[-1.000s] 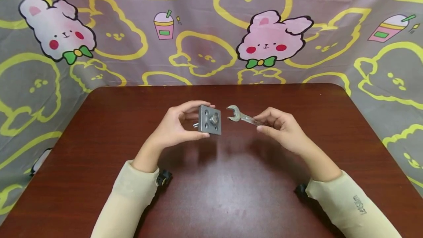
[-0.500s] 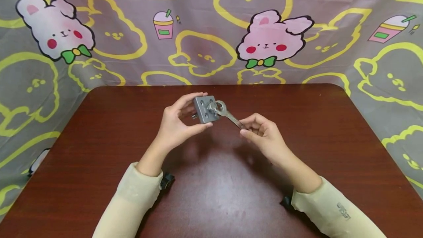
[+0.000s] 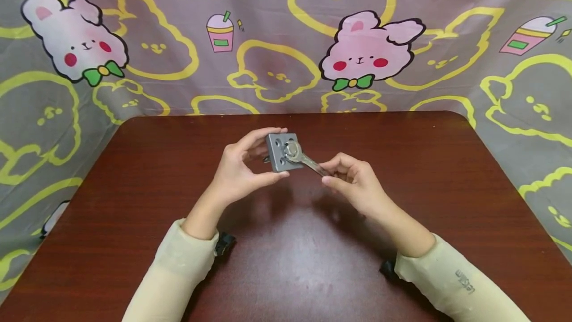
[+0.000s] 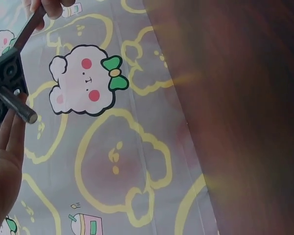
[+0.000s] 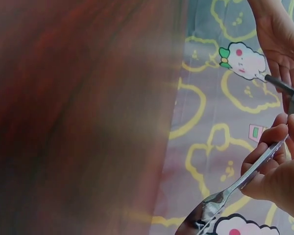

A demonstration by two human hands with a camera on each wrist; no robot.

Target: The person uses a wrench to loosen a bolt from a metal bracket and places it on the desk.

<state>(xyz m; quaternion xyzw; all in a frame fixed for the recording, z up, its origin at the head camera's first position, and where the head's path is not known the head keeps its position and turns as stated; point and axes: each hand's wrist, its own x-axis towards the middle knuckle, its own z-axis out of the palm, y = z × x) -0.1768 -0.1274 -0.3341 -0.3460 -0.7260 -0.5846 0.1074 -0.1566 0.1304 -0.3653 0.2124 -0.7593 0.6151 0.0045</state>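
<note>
My left hand (image 3: 233, 170) grips a square grey metal plate (image 3: 274, 155) by its upper and lower edges, thumb below. Holes mark the plate's corners, and a bolt passes through its middle. The bolt's hex head (image 3: 292, 149) faces right, while its threaded shank (image 4: 20, 106) sticks out from the back in the left wrist view. My right hand (image 3: 355, 180) pinches a silver wrench (image 3: 314, 165) by its handle. One end of the wrench sits around the bolt head. In the right wrist view, the wrench's free end (image 5: 203, 215) points away below the fingers.
Both hands are raised over a dark red-brown wooden table (image 3: 286, 262). Behind it hangs a grey-pink cloth (image 3: 277, 24) with cartoon rabbits and yellow outlines. A dark strap piece (image 3: 225, 244) shows at the left cuff, another (image 3: 389, 270) at the right.
The right hand has moved left, bringing the wrench from apart from the plate onto the bolt head. The left hand has lifted slightly and still holds the plate.
</note>
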